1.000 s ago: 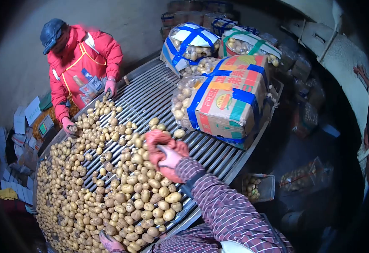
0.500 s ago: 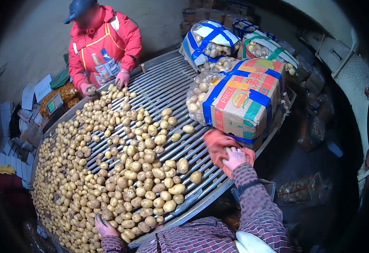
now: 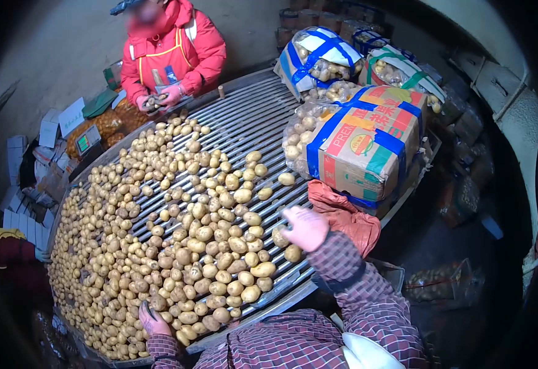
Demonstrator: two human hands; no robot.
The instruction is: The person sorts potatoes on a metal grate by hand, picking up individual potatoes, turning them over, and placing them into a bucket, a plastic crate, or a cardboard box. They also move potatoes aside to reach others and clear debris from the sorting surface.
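Note:
Many potatoes (image 3: 176,246) lie spread over a slatted metal table (image 3: 244,111). At the near edge, my left hand (image 3: 152,320) rests against the potatoes, its fingers apart. My right hand (image 3: 307,228) is over the slats on the right, with its fingertips at a potato (image 3: 279,237); whether it grips that potato is unclear. Just beyond my right hand a crumpled red cloth (image 3: 345,216) lies in front of a taped cardboard box (image 3: 367,144).
Across the table a person in a red jacket (image 3: 176,52) holds potatoes. More taped boxes of potatoes (image 3: 321,58) stand at the back right. A scale (image 3: 86,141) and cartons are on the left. A bag of potatoes (image 3: 438,280) lies below at the right.
My right hand has let go of the red cloth and moved left over the slats. The cloth now lies by the box. The other person has lifted both hands off the potatoes.

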